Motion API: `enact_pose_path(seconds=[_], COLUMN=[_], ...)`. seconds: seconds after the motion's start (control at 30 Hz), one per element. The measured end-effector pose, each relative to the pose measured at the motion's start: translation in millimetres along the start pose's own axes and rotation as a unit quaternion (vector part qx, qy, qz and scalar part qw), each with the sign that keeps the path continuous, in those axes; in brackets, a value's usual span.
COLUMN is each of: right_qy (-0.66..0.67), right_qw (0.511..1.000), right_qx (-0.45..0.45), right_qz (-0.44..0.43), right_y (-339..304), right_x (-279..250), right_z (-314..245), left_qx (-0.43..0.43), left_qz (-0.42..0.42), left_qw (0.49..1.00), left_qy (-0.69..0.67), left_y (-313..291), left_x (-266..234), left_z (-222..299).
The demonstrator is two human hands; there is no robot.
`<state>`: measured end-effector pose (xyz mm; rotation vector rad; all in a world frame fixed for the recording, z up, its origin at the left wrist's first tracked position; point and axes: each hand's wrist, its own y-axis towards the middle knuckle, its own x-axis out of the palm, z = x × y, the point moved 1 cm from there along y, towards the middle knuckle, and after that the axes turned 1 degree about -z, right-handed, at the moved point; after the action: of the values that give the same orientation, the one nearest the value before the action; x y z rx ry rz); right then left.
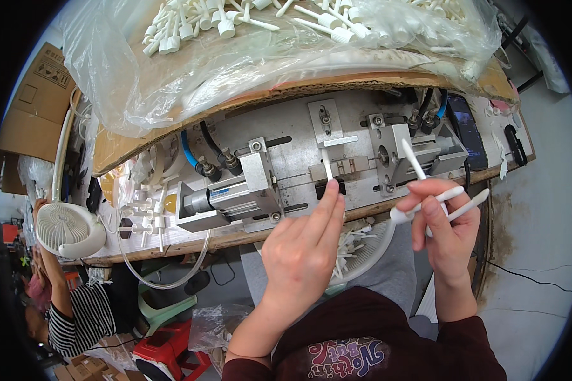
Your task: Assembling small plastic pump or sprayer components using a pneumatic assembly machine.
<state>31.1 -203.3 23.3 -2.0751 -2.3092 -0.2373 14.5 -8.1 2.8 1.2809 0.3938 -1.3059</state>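
Observation:
In the metal fixture [343, 166] at the middle of the bench lies a thin white plastic stick [326, 164]. My left hand [302, 247] reaches to its near end, index and middle fingers stretched out side by side with the tips at the stick. The thumb of that hand is hidden. To the right, my right hand [445, 222] is closed around several white applicator-stick caps; one cap [399, 216] shows at its left, and a flat-tipped stick [414, 159] points up and away from the fingers.
Pneumatic cylinders [229, 193] flank the fixture, the right cylinder [426, 155] likewise hosed. Behind is a cardboard tray [248, 95] with plastic film and loose applicator caps [225, 26]. A white basket [378, 254] of parts rests below. A phone [467, 130], small fan [70, 230] and another person [86, 317] are around.

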Motion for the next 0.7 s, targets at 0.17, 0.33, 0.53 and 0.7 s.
enact_pose_path(seconds=[0.17, 0.33, 0.53, 0.7], right_qy=[0.104, 0.144, 0.198, 0.242], right_qw=[0.982, 0.98, 0.967, 0.947], right_qx=[0.135, 0.131, 0.16, 0.202], right_qz=[-0.078, -0.034, -0.024, -0.064], right_y=[-3.2, -1.8, -3.5, -5.1], right_x=[-0.3, 6.0, 15.3, 24.2], right_z=[1.4, 2.7, 8.5, 10.4], left_qx=[-0.01, -0.01, 0.124, 0.122], left_qz=[0.007, 0.013, 0.065, 0.033], left_qw=[0.999, 1.0, 0.984, 0.983], left_qy=[-0.03, -0.021, -0.107, -0.134], left_y=[7.3, 7.5, -2.5, -6.3], left_x=[-3.0, -3.6, -13.8, -15.2], left_z=[-2.6, 0.2, 20.5, 21.7])
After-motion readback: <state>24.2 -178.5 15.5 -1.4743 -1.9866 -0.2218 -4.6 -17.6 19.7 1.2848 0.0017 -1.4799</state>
